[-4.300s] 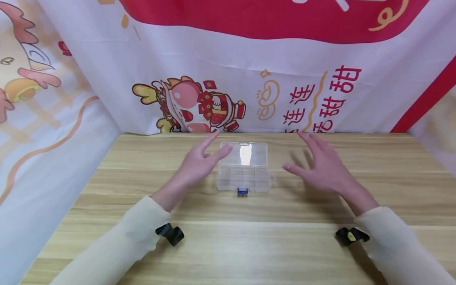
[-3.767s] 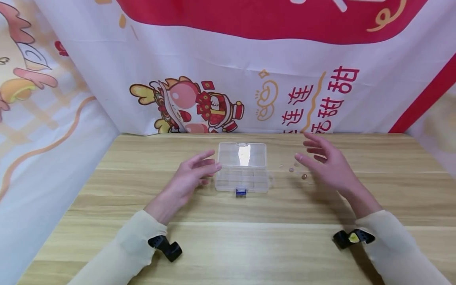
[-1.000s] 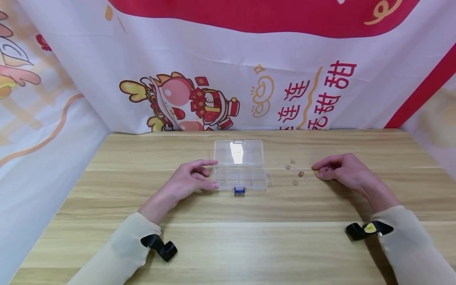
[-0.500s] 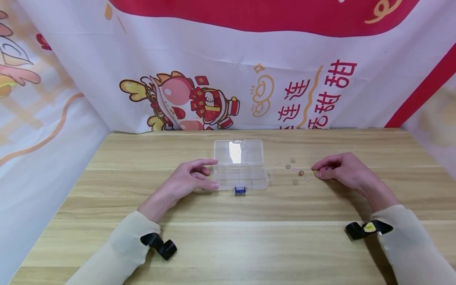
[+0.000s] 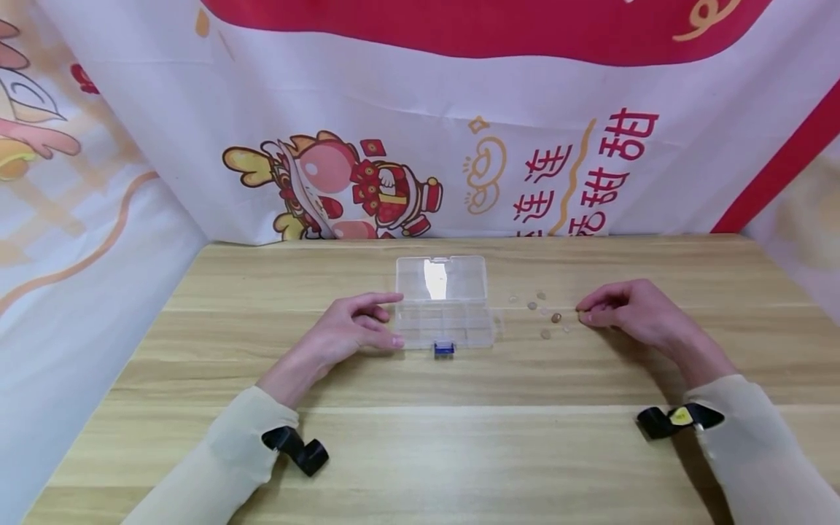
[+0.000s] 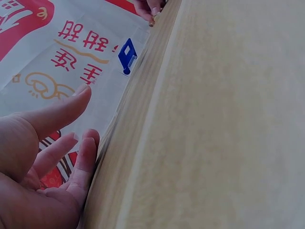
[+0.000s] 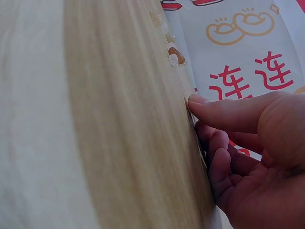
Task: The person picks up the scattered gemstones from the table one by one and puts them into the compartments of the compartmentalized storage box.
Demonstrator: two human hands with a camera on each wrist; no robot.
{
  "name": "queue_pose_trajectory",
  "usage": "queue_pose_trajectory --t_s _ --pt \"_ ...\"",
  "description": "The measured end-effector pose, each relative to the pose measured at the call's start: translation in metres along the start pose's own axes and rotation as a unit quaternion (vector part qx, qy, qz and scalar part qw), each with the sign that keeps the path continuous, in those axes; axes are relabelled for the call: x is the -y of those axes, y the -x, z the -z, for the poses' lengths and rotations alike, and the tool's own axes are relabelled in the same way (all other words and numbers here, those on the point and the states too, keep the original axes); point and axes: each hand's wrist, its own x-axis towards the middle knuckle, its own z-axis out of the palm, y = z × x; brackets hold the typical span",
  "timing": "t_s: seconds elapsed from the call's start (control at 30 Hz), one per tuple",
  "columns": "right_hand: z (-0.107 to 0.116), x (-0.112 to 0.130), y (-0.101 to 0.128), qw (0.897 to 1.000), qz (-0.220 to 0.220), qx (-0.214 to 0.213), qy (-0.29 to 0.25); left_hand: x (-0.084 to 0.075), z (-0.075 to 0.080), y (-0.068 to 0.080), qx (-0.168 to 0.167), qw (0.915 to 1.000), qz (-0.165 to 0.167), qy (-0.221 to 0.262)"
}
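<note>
A clear plastic compartment box (image 5: 444, 322) with a blue latch (image 5: 443, 348) stands at the back of the table, lid raised. My left hand (image 5: 351, 328) is at its left end, index fingertip near the hinge line and thumb by the front corner, both nearly straight. To the right, my right hand (image 5: 633, 313) pinches a small amber-yellow stone (image 6: 152, 21) between thumb and forefinger, low over the wood. In the right wrist view the fingers hide that stone. Several small polished stones lie between box and right hand, among them a brown one (image 5: 556, 318) and a grey one (image 5: 532, 305).
The wooden table (image 5: 420, 452) reaches back to a printed white and red cloth (image 5: 420, 102), which hangs along its rear edge. More cloth hangs at the left and right sides. Both sleeves carry a black wrist mount, such as the left one (image 5: 295, 448).
Since the oldest frames, my right hand has come down to the table and taken hold of the amber-yellow stone. The left hand has settled against the box's left end. Over the last second both stay still.
</note>
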Motion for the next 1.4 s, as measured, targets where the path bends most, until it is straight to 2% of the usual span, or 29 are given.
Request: queue_pose_trajectory --t_s 0.17,0.6,0.8,1.0,1.4 --pt "0.0 0.002 0.0 1.0 -0.003 0.005 -0.004 0.002 0.001 -0.001 -0.003 1.0 0.005 -0.004" --pt "-0.001 0.005 -0.001 1.0 0.006 -0.001 -0.003 0.001 0.0 0.001 -0.003 1.0 -0.005 -0.002" --pt "-0.003 0.007 0.0 1.0 0.007 0.004 -0.006 0.002 0.0 0.003 -0.007 1.0 0.004 -0.004" --pt "-0.002 0.008 0.001 1.0 0.003 -0.01 -0.009 0.001 0.0 0.002 -0.001 1.0 -0.006 -0.003" --pt "-0.004 0.016 0.001 1.0 0.007 -0.025 -0.015 0.001 -0.001 0.002 -0.003 1.0 -0.003 -0.001"
